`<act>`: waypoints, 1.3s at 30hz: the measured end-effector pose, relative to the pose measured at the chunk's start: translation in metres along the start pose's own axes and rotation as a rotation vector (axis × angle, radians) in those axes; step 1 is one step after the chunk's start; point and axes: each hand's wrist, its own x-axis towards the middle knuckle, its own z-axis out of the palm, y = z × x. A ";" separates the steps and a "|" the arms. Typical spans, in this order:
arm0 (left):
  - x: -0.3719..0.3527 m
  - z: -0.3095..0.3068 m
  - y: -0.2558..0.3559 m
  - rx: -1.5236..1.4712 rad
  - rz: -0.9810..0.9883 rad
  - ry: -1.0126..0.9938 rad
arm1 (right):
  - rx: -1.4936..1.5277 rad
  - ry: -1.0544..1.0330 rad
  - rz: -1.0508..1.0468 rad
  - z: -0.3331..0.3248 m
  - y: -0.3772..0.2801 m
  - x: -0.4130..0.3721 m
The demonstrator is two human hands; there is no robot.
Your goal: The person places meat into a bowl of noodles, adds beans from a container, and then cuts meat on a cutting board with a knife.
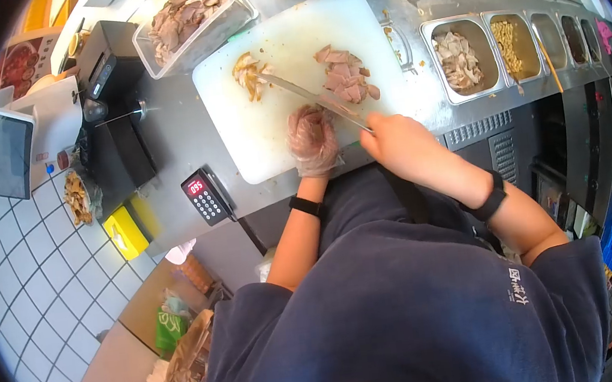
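Observation:
On the white cutting board lie a pile of pink sliced meat and, to its left, a small heap of yellowish-brown pieces. My right hand, bare, is closed round the handle of a long knife. The blade slants up and left across the board, its tip beside the yellowish-brown heap. In a clear plastic glove, my left hand rests at the board's near edge, just below the blade. Its fingers are curled, and whatever they hold, if anything, is hidden.
Behind the board stands a clear tub of sliced meat. Metal trays with meat pieces and peanuts are at the right. A keypad device lies left of the board, near a yellow box and a tablet.

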 end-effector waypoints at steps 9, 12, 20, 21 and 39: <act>0.000 0.001 0.003 0.063 0.000 0.014 | 0.163 0.119 -0.080 0.000 0.018 0.038; -0.005 0.003 -0.005 0.074 0.028 0.007 | 0.123 0.027 -0.015 -0.012 0.012 0.002; 0.000 0.002 0.003 0.074 -0.009 -0.033 | 0.082 0.152 -0.073 0.032 0.007 0.032; -0.002 0.001 0.002 0.072 0.003 -0.037 | 0.089 0.163 -0.080 0.034 0.011 0.035; -0.004 -0.005 0.008 -0.107 -0.051 0.052 | 0.146 0.120 -0.047 -0.014 0.009 -0.025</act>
